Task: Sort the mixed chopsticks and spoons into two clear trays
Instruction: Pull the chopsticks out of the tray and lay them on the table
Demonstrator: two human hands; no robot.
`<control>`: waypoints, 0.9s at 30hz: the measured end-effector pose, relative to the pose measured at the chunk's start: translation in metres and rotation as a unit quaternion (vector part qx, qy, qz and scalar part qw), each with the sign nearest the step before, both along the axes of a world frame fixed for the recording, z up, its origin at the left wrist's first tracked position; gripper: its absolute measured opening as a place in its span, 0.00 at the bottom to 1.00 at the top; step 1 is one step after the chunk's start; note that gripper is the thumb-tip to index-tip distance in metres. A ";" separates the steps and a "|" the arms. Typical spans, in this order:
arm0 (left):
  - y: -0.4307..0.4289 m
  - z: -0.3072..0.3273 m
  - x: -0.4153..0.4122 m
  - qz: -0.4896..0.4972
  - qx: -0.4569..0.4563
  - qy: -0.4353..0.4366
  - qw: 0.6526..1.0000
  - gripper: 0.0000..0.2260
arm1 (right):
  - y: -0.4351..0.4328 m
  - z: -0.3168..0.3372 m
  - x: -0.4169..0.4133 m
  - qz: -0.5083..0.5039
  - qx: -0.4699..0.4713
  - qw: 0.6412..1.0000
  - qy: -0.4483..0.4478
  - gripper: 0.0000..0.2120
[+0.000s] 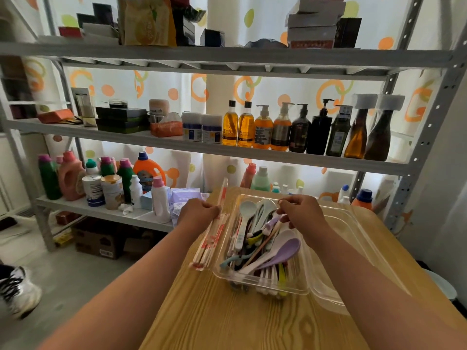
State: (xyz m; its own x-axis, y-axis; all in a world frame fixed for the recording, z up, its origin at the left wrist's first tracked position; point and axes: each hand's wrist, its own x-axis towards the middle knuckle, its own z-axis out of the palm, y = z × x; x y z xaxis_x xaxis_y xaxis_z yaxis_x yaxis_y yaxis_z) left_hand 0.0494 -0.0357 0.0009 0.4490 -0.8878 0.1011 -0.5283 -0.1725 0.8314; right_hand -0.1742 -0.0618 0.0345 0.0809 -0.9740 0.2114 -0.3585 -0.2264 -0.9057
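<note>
Left hand point(199, 210) grips wrapped chopsticks point(211, 241); right hand point(300, 210) curled over tray point(222, 272), hold unclear; lift one piece free slowly

One wide-angle view from the person's head looks forward and down. The bench point(222, 314) lies close below; a shelf rack point(202, 150) stands just beyond.

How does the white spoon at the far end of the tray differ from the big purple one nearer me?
Colour: the white spoon is plain white, while the purple spoon is lilac.
Pose: the white spoon's bowl points to the far end, with its handle toward you. The purple spoon's bowl points right, with its handle running near-left.
Place: white sits far-left, purple near-right.
Both lie on the pile in the same clear tray.
</note>
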 end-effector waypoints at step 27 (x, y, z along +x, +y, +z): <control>-0.009 -0.036 0.009 0.020 0.093 -0.147 0.985 0.08 | -0.011 -0.017 -0.003 -0.003 -0.062 0.974 0.219 0.06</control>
